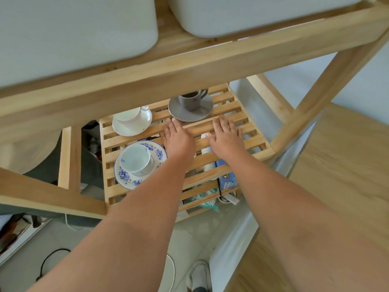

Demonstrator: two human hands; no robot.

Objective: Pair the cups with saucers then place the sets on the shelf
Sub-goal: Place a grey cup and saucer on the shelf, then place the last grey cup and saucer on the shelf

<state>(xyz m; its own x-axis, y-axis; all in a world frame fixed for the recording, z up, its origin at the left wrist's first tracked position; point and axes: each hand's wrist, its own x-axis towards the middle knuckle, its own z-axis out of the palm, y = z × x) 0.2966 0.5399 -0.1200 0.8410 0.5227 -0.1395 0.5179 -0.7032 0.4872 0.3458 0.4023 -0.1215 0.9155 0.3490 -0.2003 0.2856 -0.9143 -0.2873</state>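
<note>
Three cup-and-saucer sets stand on the slatted wooden shelf. At the back right, a grey cup sits on a grey saucer. A white cup on a white saucer is at the back left. Nearest me, a pale cup rests on a blue-flowered saucer. My left hand lies flat and open just in front of the grey saucer, fingertips at its rim. My right hand hovers open to the right, holding nothing.
A wooden beam of the upper shelf crosses above, carrying two white bins. Under the slats lie stacked paper cups and a blue box. A wooden table is to the right, a diagonal post beside it.
</note>
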